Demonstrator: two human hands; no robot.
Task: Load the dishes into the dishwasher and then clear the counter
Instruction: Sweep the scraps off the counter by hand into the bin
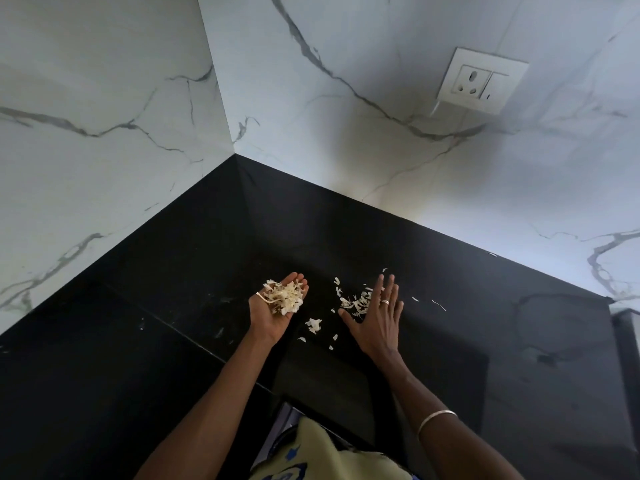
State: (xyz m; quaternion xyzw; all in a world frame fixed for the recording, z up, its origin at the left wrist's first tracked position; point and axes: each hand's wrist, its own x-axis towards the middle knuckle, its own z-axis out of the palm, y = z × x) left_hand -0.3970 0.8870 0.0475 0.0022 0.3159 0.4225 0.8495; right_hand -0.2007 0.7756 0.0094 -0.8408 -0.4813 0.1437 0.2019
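**Counter clear: scraps half gathered**

I see the left hand (pixel 277 308) palm up, fingers loosely cupped under a pile of pale peelings (pixel 285 297), held just above the black table (pixel 519 341). Right hand (pixel 375 317) is flat, fingers straight and spread, on the loose scraps (pixel 356 301) near the table's back corner. Risks: the cupped pile spills if the palm tilts; a fast sweep scatters thin flakes toward the back edge. No dishes or dishwasher in view.
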